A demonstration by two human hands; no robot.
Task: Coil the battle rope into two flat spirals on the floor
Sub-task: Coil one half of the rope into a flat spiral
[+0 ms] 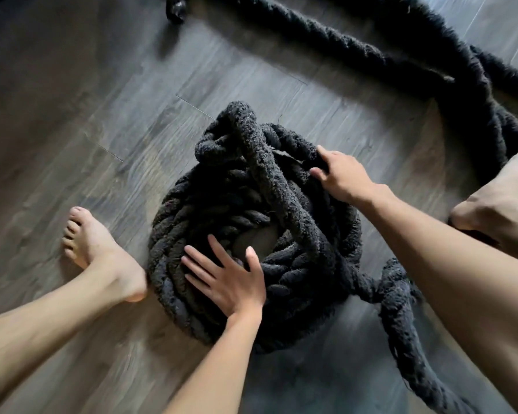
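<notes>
Your coil (299, 279) sits mid-floor. Your left hand (231, 282) lies flat, fingers spread, at its 7 o'clock. I can't tell whether your right hand (341, 177) at 2 o'clock is gripping. Tug there and the raised loop (260, 162) may flop across, lumping the spiral

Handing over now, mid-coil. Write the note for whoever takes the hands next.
Left hand: open, pressing flat on the near side of the coil.
Right hand: grips a turn at the coil's far right edge.
Done: one heaped coil on the floor, not flat; a raised loop crosses over it.
To do: flatten it, lay in the loose rope trailing top right and lower right, form the second spiral.
</notes>
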